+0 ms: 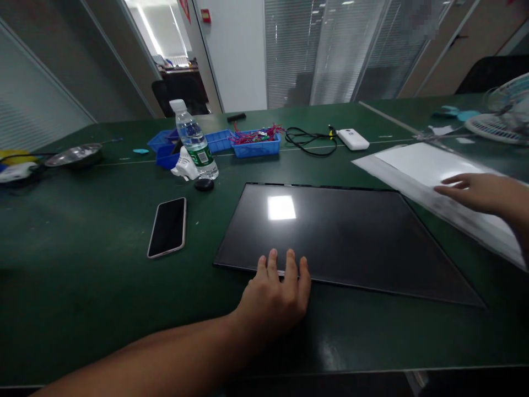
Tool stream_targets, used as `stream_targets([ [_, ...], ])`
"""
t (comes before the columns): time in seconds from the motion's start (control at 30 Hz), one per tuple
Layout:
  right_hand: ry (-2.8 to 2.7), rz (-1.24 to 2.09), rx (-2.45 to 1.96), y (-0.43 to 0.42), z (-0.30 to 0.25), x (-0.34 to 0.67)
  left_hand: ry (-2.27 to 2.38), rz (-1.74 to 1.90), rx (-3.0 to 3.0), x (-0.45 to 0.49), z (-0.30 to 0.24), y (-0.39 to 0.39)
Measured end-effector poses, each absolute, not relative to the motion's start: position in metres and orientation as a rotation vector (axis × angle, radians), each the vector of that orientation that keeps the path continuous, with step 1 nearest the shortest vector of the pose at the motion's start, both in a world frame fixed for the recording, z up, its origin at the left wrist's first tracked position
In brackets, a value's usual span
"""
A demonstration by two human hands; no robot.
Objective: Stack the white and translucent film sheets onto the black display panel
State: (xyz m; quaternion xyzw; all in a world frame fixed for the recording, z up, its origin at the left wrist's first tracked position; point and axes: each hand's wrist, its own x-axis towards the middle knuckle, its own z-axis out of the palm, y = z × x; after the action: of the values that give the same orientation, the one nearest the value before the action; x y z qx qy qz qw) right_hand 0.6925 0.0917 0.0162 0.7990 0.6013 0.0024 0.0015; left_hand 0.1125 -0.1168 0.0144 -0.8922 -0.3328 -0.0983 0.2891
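A thin black display panel [351, 231] lies flat on the green table, its glossy face up and reflecting a bright square of light. My left hand [279, 286] rests at the panel's near edge, fingers outstretched over it and the thumb hidden. Over at the right, my right hand [479, 193] is above a stack of white sheets [425, 165], palm down with fingers extended. Whether its fingertips touch the top sheet I cannot tell. The sheets lie just beyond the panel's right side.
Left of the panel are a smartphone [167, 227], a black oval object [204, 184] and a water bottle [194, 140]. Behind stand a blue tray [256, 149] of red wires, a black cable [309, 140] and a white box [352, 139]. A fan [504, 116] sits far right, a metal dish [75, 155] left.
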Motion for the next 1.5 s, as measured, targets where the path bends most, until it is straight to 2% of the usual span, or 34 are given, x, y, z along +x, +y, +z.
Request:
stream_targets([
  [0.03,1.82,-0.033,2.581,0.093,0.017,0.679,-0.899,-0.25,-2.375,0.114,0.014,-0.118],
  [0.17,1.876,0.194,2.844,0.082,0.008,0.614,-0.939,-0.207,-2.378,0.11,0.018,-0.12],
  [0.27,1.808,-0.008,2.789,0.074,0.002,0.585,-0.944,-0.185,-2.428,0.103,0.022,-0.117],
  [0.33,1.783,-0.044,2.759,0.071,0.003,0.579,-0.921,-0.212,-2.517,0.096,0.027,-0.111],
  [0.47,1.767,0.105,2.8,0.068,0.007,0.583,-0.968,-0.258,-2.731,0.077,0.042,-0.082],
  [0.6,1.857,0.194,2.798,0.066,0.0,0.59,-1.198,-0.028,-2.874,0.059,0.046,-0.049],
  [0.77,1.783,0.055,2.821,0.066,-0.007,0.596,-1.485,0.105,-2.956,0.046,0.04,-0.029],
  [1.07,1.692,0.054,2.76,0.064,0.005,0.585,-1.683,0.023,-2.882,0.036,0.036,-0.015],
  [1.33,1.602,0.179,2.752,0.066,0.003,0.574,-2.086,-0.139,-2.478,0.036,0.02,-0.009],
  [1.5,1.67,0.222,2.695,0.065,0.005,0.566,-2.103,-0.187,-2.46,0.031,0.019,-0.004],
])
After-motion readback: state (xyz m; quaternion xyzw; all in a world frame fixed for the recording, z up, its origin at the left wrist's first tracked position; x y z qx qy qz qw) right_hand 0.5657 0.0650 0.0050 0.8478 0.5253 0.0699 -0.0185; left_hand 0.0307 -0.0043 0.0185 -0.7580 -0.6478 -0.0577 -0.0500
